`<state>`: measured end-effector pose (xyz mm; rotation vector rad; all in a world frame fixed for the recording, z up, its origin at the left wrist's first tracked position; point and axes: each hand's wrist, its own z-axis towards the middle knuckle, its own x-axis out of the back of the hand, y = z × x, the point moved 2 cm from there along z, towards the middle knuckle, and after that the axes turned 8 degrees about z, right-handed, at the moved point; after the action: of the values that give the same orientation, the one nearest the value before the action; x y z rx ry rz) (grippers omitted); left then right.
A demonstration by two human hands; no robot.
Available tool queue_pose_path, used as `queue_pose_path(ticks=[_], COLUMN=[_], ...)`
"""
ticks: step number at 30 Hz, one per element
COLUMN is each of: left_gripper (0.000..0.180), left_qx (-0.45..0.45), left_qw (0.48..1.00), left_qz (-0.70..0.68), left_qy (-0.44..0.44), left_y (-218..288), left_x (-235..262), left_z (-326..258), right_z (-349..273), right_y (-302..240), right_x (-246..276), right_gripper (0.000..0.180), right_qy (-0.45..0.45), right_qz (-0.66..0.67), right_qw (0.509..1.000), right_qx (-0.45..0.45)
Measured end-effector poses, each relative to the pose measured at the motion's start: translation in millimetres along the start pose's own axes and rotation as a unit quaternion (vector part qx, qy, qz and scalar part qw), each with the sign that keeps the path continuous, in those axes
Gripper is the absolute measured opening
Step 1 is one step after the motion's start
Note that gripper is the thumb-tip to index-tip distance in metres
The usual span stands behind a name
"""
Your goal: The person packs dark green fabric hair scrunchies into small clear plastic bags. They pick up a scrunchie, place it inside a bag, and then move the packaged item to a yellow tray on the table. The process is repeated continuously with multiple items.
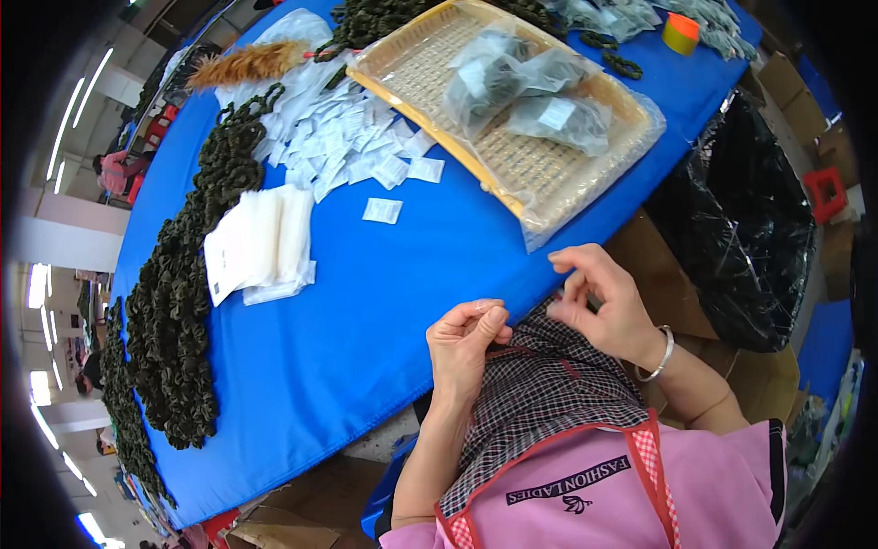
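Near the table's front edge, my left hand (466,346) is closed, thumb and fingertips pinched together. Whatever it may hold is hidden or too small to make out. To its right my right hand (605,306) is raised over the checked apron, fingers curved and apart, with nothing visible between them; a silvery bangle circles that wrist. Beyond both hands lies a yellow woven tray (434,137) lined with clear plastic. Several clear bags (560,119) with dark contents rest in it. Small white printed packets (343,137) are heaped left of the tray, one single packet (382,210) apart from them.
A stack of white plastic bags (261,240) lies on the blue-covered table (302,384). Ruffled dark green fabric loops (169,329) are heaped along the left side. An orange-yellow roll (679,34) stands at the far right. A black plastic bag (741,229) and cardboard boxes flank the table's right side.
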<state>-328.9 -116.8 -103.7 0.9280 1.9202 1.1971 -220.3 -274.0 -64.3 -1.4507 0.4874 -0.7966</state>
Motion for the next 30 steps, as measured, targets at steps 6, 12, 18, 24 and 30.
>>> queue_pose_path(ticks=[6, 12, 18, 24, 30], left_gripper=[0.005, 0.013, 0.016, 0.020, 0.021], left_qx=[-0.038, 0.113, 0.065, -0.016, -0.052], left_qw=[0.928, 0.960, 0.966, 0.979, 0.980], left_qz=[0.299, 0.112, 0.228, 0.183, 0.168], left_qy=[-0.219, -0.230, -0.102, -0.093, 0.098], left_y=[17, 3, 23, 23, 19], left_x=[-4, 9, 4, 22, 92], left_z=[-12, -24, -34, -25, -35], right_z=[-8, -22, -21, -133, -85], right_y=[-14, -9, -57, 92, 38], right_x=[-12, -7, 136, 371, 288], right_gripper=[0.040, 0.012, 0.008, 0.036, 0.014], right_qy=[-0.235, -0.245, 0.105, 0.179, 0.243], right_qz=[-0.122, 0.050, 0.110, -0.208, -0.621], right_qw=[0.942, 0.957, 0.987, 0.926, 0.727], right_qx=[0.204, 0.149, -0.050, -0.260, -0.162])
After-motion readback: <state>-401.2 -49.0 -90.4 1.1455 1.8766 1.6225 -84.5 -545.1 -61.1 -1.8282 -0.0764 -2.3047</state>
